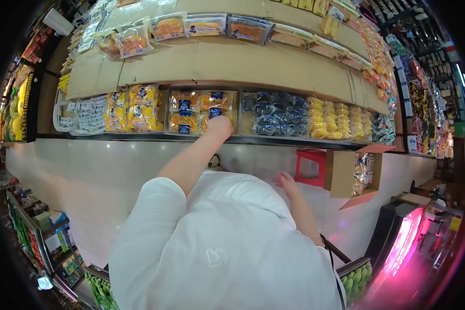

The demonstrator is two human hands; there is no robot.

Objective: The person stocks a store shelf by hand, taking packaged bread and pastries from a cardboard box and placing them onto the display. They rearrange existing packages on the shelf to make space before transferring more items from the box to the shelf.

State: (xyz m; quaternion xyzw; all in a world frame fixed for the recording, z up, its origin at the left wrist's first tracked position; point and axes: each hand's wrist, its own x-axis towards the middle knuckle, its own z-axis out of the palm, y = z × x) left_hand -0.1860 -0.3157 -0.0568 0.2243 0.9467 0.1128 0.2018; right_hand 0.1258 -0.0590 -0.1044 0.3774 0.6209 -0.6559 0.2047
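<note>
My left hand (220, 125) reaches over the shelf's front edge to a tray (234, 98) of packaged bread (185, 99) with blue labels. Its fingers are curled down over the pack at the front right corner of the tray, so that pack is partly covered. The fingertips are hidden. My right hand (285, 181) hangs low beside my body, its fingers loosely apart and holding nothing. It is near a red stool (320, 168).
Left of the tray lie yellow packs (142, 108) and white packets (85, 113); dark blue packets (279, 111) and yellow packs (328, 119) lie right. A cardboard board (222, 70) rises behind. An opened carton (341, 173) holding packets stands beside the stool.
</note>
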